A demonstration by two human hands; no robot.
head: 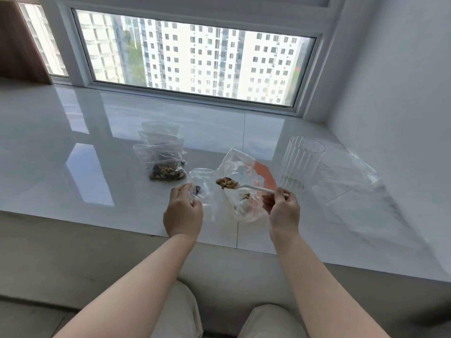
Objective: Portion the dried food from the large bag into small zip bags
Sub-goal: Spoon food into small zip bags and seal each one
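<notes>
- A glossy white ledge [73,152] runs below a wide window [195,62], with a person's two bare forearms reaching onto it from the near edge
- Far left of the hands, a row of filled small bags [161,157] lies on the ledge, overlapping one behind another; the nearest shows mixed nuts and dark pieces at its bottom
- The left hand [183,213] has its fingers curled round the rim of a small zip bag [201,184], pinching it; a few dark pieces sit inside
- Just right of it stands the large bag [244,186], clear with an orange patch, a little dried food at its bottom
- A white spoon [246,186] heaped with dried food [227,182] hovers between the two bags
- The right hand [283,208] pinches the spoon's handle, fingers closed on it
- Right of that hand a ribbed clear cup [301,164] stands upright
- Far right, loose clear plastic [353,181] lies flat
</notes>
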